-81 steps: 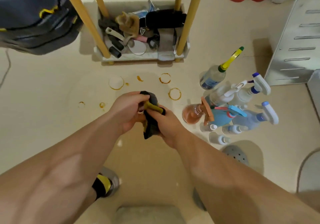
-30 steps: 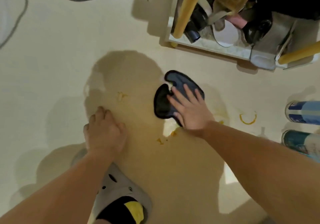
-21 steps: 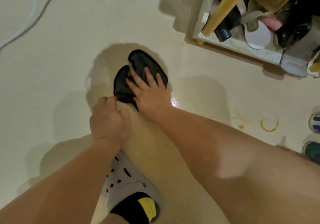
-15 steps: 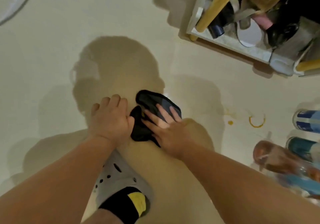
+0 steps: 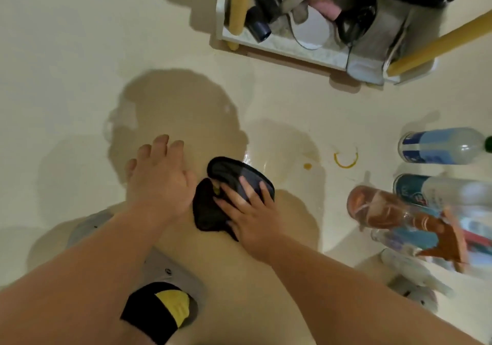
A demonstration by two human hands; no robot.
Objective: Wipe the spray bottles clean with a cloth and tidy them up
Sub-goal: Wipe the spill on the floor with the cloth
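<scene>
A dark cloth (image 5: 229,176) lies on the cream floor in the middle of the head view. My right hand (image 5: 250,211) presses flat on it with fingers spread. My left hand (image 5: 159,179) rests open on the floor just left of the cloth, fingers straight. Several spray bottles stand in a cluster at the right edge: a clear one with a blue label (image 5: 442,146), another blue-labelled one (image 5: 436,190), and an amber one with an orange trigger (image 5: 394,214). Both hands are well left of the bottles.
A yellow ring stain (image 5: 345,159) and a small yellow drop (image 5: 307,166) mark the floor between cloth and bottles. A low white shelf with yellow legs (image 5: 292,48), full of clutter, stands at the back. My foot in a grey clog (image 5: 165,278) is near the bottom.
My right hand has slid the cloth across the floor, first left, then back right toward the bottles. My left hand left the cloth and now lies flat on the floor beside it.
</scene>
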